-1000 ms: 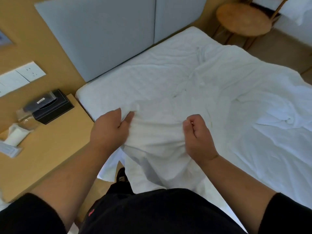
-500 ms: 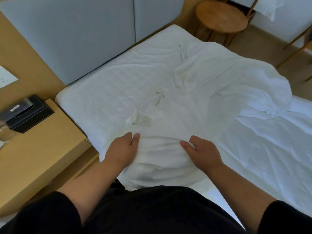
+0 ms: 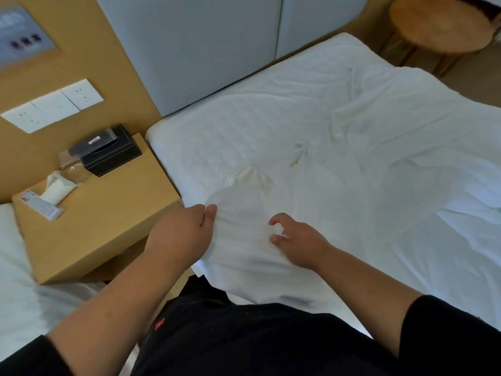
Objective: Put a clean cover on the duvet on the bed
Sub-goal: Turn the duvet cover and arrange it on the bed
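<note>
From the head camera, a white quilted mattress (image 3: pixel 217 137) fills the middle of the view, its head end against a pale grey padded headboard (image 3: pixel 195 50). A rumpled white fabric duvet cover (image 3: pixel 393 164) lies spread over the right and near part of the mattress, with its near corner bunched at the bed's edge in front of the person.

The left hand (image 3: pixel 181 237) is at the left side of that bunched corner, thumb and forefinger pinching a fold of the white cloth. The right hand (image 3: pixel 301 240) rests on top of the cloth just to the right, fingers loosely curled and apart, gripping nothing that shows. Both forearms are bare, with black sleeves at the bottom corners.

To the left of the bed stands a light wooden bedside table (image 3: pixel 108 218). On it sit a black rectangular tissue box (image 3: pixel 111 156) near the wall and a small white folded packet (image 3: pixel 57 188) beside it. White wall sockets (image 3: pixel 51 108) are set above. A round wooden stool (image 3: pixel 439 25) stands at the far right corner.
</note>
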A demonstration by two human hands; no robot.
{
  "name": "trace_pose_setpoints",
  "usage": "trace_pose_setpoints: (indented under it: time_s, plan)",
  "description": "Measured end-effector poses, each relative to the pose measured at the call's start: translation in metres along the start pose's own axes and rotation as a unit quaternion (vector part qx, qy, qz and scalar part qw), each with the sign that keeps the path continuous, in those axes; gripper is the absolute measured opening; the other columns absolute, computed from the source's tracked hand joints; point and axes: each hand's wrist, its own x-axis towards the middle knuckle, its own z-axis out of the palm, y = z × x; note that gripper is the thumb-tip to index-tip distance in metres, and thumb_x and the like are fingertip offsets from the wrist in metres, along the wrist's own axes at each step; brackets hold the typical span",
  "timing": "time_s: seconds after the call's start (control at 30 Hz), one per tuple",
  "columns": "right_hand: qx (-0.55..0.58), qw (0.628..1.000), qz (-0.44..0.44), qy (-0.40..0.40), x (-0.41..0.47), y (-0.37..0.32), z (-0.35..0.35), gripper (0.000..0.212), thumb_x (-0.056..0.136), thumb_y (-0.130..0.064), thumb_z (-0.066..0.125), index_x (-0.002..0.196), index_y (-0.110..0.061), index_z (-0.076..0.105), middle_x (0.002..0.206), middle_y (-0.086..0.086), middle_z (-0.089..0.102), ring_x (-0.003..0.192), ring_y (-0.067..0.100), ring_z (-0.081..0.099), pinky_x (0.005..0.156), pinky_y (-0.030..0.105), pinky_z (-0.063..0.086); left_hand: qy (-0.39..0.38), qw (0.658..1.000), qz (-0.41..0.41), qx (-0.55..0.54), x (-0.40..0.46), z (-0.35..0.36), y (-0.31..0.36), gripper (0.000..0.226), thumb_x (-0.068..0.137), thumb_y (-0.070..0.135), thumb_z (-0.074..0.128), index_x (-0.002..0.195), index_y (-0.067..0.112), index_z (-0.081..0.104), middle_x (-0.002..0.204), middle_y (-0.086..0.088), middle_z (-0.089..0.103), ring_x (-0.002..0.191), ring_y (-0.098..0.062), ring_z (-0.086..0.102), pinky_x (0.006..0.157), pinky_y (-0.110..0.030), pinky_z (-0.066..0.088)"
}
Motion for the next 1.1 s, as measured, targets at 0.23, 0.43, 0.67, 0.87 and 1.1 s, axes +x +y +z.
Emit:
trace_pose_setpoints:
  time_s: [0.23, 0.43, 0.67, 0.87, 1.1]
  plan:
    - [-0.046, 0.973, -0.194, 0.113, 0.007, -0.003, 0.016, 0.019, 0.102, -0.02, 0.049, 0.097, -0.014, 0.067, 0.093, -0.005, 0.059, 0.09, 0.015, 0.052, 0.084, 0.027, 0.041, -0.026, 0.994, 0.079, -0.071, -0.019, 0.009, -0.007, 0.055, 0.104, 0.05, 0.035, 0.065, 0.012, 0.045, 0.072, 0.004, 0.046, 0.063, -0.012, 0.045, 0.061, -0.032, 0.036]
    - [0.143, 0.953, -0.138, 0.23, -0.05, -0.023, -0.029, 0.022, 0.101, -0.027, 0.038, 0.086, -0.018, 0.05, 0.078, 0.0, 0.052, 0.072, 0.014, 0.049, 0.064, 0.016, 0.038, -0.057, 0.975, 0.154, -0.15, -0.014, 0.024, -0.014, 0.048, 0.101, 0.049, 0.045, 0.07, 0.013, 0.051, 0.073, 0.005, 0.055, 0.068, -0.008, 0.05, 0.07, -0.036, 0.046]
    - [0.07, 0.989, -0.06, 0.118, -0.116, -0.018, -0.049, 0.03, 0.096, -0.047, 0.053, 0.074, -0.027, 0.05, 0.058, -0.011, 0.051, 0.054, 0.007, 0.047, 0.056, 0.019, 0.037, -0.181, 0.955, 0.122, -0.203, -0.011, 0.037, 0.02, 0.046, 0.101, 0.054, 0.04, 0.073, 0.017, 0.04, 0.065, 0.011, 0.042, 0.06, -0.005, 0.039, 0.062, -0.026, 0.034]
    - [-0.123, 0.975, 0.181, -0.029, -0.095, 0.047, -0.01, 0.04, 0.092, -0.065, 0.055, 0.113, -0.032, 0.048, 0.077, -0.009, 0.063, 0.074, 0.006, 0.058, 0.069, 0.028, 0.047, -0.206, 0.97, -0.01, -0.13, 0.046, 0.102, 0.013, 0.053, 0.095, 0.059, 0.052, 0.131, 0.019, 0.053, 0.134, 0.0, 0.054, 0.115, -0.022, 0.058, 0.084, -0.028, 0.041]
    - [-0.151, 0.964, 0.203, -0.086, -0.08, 0.048, 0.02, 0.055, 0.092, -0.064, 0.049, 0.138, -0.033, 0.043, 0.075, -0.014, 0.052, 0.084, 0.016, 0.055, 0.091, 0.038, 0.046, -0.341, 0.93, 0.036, -0.132, 0.049, 0.167, 0.018, 0.032, 0.099, 0.055, 0.047, 0.097, 0.025, 0.058, 0.095, 0.007, 0.059, 0.095, -0.017, 0.053, 0.081, -0.027, 0.038]
